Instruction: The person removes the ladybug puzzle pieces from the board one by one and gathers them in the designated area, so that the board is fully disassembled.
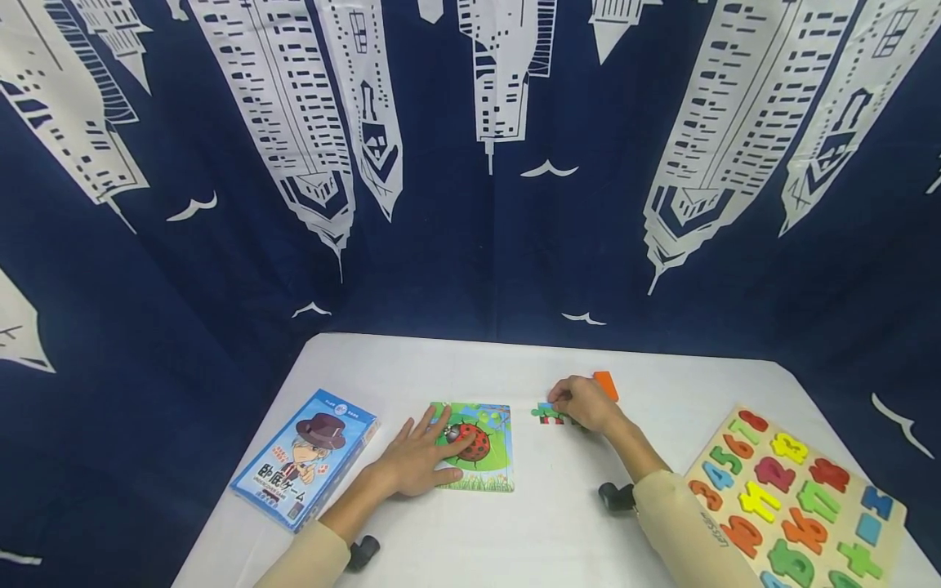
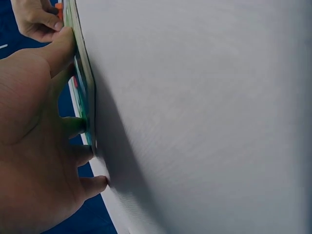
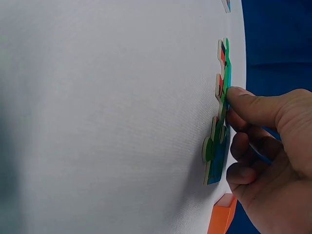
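Observation:
My left hand (image 1: pixel 417 462) lies spread over the left side of a square ladybug puzzle (image 1: pixel 494 475), its fingers reaching across the picture. In the left wrist view, fingertips and thumb press along the puzzle board (image 2: pixel 91 92), which rests on the table. To the right of it, my right hand (image 1: pixel 586 402) pinches at a small jigsaw piece (image 1: pixel 546 415) with thumb and index finger. The right wrist view shows several green, blue and red jigsaw pieces (image 3: pixel 213 158) lying in a row, the thumb tip right at their edge. The other fingers curl beside them.
An orange block (image 1: pixel 606 384) lies just behind my right hand. At the left stands a blue game box (image 1: pixel 309 457) lying flat. A wooden number board (image 1: pixel 797 498) with coloured digits takes up the right side of the white table (image 1: pixel 529 539).

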`<state>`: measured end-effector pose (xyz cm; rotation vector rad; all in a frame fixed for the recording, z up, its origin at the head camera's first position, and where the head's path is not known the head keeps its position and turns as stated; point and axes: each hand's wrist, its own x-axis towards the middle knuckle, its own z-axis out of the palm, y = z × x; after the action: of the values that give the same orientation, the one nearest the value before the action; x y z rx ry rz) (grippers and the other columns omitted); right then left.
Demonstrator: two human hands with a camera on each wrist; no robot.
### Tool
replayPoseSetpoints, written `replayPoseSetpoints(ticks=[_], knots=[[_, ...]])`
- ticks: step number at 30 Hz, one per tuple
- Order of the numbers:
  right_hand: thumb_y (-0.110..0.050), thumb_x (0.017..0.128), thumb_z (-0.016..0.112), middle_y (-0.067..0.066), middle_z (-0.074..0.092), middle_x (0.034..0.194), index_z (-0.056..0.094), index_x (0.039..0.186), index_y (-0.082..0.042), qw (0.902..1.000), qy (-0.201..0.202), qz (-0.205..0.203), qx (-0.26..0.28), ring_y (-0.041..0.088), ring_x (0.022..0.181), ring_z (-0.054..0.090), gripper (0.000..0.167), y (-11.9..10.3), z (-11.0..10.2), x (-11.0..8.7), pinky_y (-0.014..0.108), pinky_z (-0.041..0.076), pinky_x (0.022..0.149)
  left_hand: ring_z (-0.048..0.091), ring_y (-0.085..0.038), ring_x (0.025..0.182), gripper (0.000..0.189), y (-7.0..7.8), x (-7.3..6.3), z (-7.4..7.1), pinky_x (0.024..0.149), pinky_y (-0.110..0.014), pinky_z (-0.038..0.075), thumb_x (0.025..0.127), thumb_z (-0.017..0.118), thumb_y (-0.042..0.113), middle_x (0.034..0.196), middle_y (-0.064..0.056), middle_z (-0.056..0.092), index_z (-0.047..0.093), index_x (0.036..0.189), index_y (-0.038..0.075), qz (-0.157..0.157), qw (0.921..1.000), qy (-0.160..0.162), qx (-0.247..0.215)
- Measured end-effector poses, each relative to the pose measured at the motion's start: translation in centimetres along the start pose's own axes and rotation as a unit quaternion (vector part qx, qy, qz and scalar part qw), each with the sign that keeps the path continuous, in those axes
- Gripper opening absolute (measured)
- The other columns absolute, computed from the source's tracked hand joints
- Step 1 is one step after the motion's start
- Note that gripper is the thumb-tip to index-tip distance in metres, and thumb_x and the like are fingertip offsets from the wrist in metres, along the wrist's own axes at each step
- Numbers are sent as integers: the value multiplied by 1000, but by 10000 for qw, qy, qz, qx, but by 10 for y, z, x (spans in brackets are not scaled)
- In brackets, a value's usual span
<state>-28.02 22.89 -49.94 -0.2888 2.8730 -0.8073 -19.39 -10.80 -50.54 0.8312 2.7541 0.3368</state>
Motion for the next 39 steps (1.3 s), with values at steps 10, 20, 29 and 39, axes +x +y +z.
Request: replayPoseSetpoints(ticks=[10,20,29,39], knots=[[-6,90,72,-1,66,86,74,94,-11,10000,-10,45,21,18,81,56,7,1,0,-2,37,50,79,3,-41,154,63,-2,1,5,118,-68,14,97,52,60,168,-17,13,42,154,34,32,9998,214,-26],[-5,90,73,-1,66,85,74,94,-11,10000,10,21,55,18,81,56,8,1,1,-3,36,49,79,5,-41,154,68,-1,1,5,118,-67,15,96,57,57,167,-17,15,41,155,28,-24,9994,293,-156],[-7,90,73,0,66,88,74,95,-11,10000,22,42,23,18,82,56,7,0,1,-3,38,50,81,2,-41,154,66,-3,-1,5,119,-66,11,96,59,55,167,-23,6,42,154,28,-142,9990,322,-286],[-11,90,74,-2,67,92,76,95,-13,9986,320,-371,191,14,80,59,6,-26,13,-8,34,52,77,3,-43,154,57,-7,-6,0,120,-65,8,100,54,52,165,-28,2,44,153,33,-214,9981,187,-554]])
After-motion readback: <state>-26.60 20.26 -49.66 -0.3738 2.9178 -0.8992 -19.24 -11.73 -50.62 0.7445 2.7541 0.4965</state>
